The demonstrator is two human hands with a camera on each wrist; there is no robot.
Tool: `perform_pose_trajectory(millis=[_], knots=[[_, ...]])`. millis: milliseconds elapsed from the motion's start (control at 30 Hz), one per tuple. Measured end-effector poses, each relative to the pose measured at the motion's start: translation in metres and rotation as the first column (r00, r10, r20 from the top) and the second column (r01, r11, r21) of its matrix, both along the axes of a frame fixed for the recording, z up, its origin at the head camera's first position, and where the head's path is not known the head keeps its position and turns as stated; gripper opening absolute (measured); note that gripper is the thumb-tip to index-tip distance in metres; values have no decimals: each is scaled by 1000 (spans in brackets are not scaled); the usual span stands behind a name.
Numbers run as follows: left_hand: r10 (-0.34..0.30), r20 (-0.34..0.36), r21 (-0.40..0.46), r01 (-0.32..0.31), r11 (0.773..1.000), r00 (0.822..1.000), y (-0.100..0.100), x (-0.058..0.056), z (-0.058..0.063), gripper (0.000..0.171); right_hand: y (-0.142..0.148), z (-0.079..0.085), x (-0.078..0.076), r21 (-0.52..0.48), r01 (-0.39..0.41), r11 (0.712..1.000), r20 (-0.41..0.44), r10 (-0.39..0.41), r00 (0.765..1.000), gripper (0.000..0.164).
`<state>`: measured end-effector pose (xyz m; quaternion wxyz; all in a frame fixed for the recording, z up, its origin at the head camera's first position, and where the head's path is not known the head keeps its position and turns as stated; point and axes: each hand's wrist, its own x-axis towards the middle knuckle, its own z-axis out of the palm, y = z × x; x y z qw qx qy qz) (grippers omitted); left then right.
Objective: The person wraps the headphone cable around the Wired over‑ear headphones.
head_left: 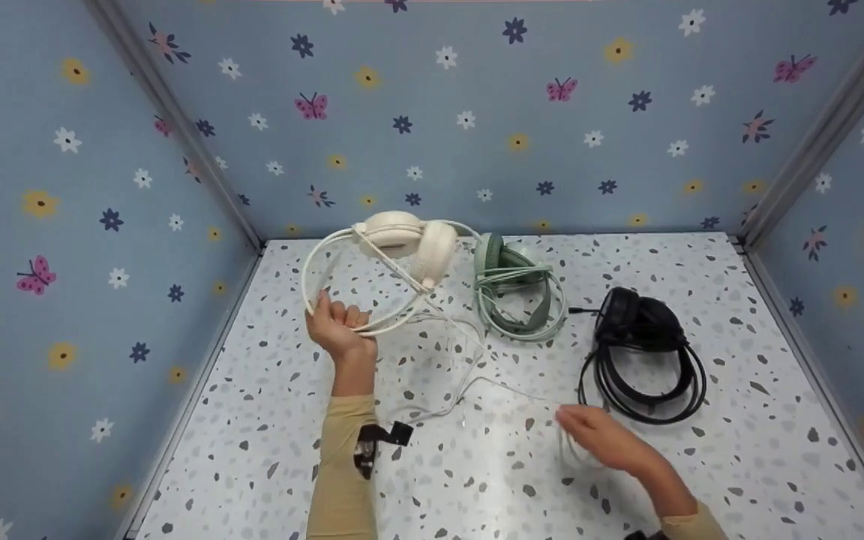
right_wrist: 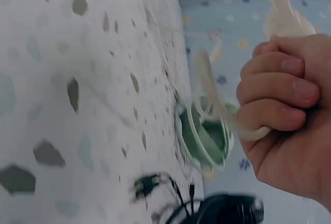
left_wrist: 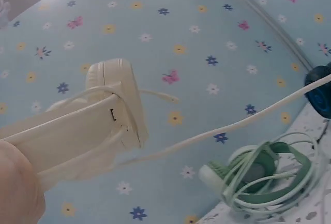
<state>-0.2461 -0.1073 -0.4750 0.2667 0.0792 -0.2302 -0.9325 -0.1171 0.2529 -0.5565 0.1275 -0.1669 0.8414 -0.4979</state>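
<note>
My left hand (head_left: 340,328) grips the headband of a pair of cream-white headphones (head_left: 438,251), held up over the left part of the table. Their two ear cups point away to the right, and loops of white cable cross the band. In the left wrist view, one ear cup (left_wrist: 111,87) shows side-on beyond the fingers. Lower right, my right hand (head_left: 608,439) has its fingers curled round the white cable (right_wrist: 209,81), which is blurred in the right wrist view. Between the hands, that cable droops in loose curves over the tabletop.
Green headphones (head_left: 492,259) with a coiled cable lie at the back centre of the speckled table (head_left: 252,465). To their right sit black headphones (head_left: 619,315) with a wound black cable and plug. Flower-patterned panels (head_left: 462,165) wall the back and both sides.
</note>
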Motion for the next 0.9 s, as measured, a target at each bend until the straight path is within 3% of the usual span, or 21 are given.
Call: perform_pose_trajectory(millis=[67, 167, 400, 500, 567, 633, 667, 700, 733, 800, 867, 900], knots=[[70, 15, 26, -70, 997, 997, -14, -2, 4, 27, 20, 7, 1, -49, 32, 998, -23, -33, 999, 37], [119, 23, 50, -120, 991, 993, -27, -4, 5, 29, 38, 19, 3, -82, 65, 995, -73, -71, 995, 36], [194, 30, -107, -189, 976, 981, -27, -6, 2, 22, 41, 41, 14, 28, 71, 997, -121, -67, 990, 35], [266, 37, -211, -252, 944, 963, -28, -6, 0, 15, 40, 52, 23, 83, 60, 995, -182, -44, 982, 32], [312, 28, -339, -285, 897, 950, -32, -7, -2, 9, 40, 63, 28, 109, 74, 991, -246, -45, 968, 31], [347, 9, -512, -294, 807, 938, -37, -8, -2, 6, 42, 75, 30, 132, 92, 987, -339, -42, 940, 31], [359, -1, -607, -286, 742, 933, -39, -8, -2, 7, 43, 81, 30, 143, 99, 985, -398, -34, 917, 31], [369, -14, -702, -272, 658, 929, -42, -7, -1, 7, 43, 87, 30, 154, 106, 982, -463, -23, 886, 33], [372, -31, -788, -252, 561, 928, -44, -7, 0, 8, 43, 93, 28, 166, 117, 979, -526, -13, 850, 35], [349, -70, -920, -196, 340, 935, -49, -5, 4, 9, 44, 105, 24, 148, 128, 981, -655, 1, 755, 35], [275, -96, -984, -133, 119, 957, -51, -2, 10, 13, 45, 117, 16, 99, 133, 986, -761, -11, 649, 27], [212, -94, -995, -101, 25, 973, -51, -1, 15, 16, 46, 124, 12, 74, 135, 988, -800, -22, 600, 23]])
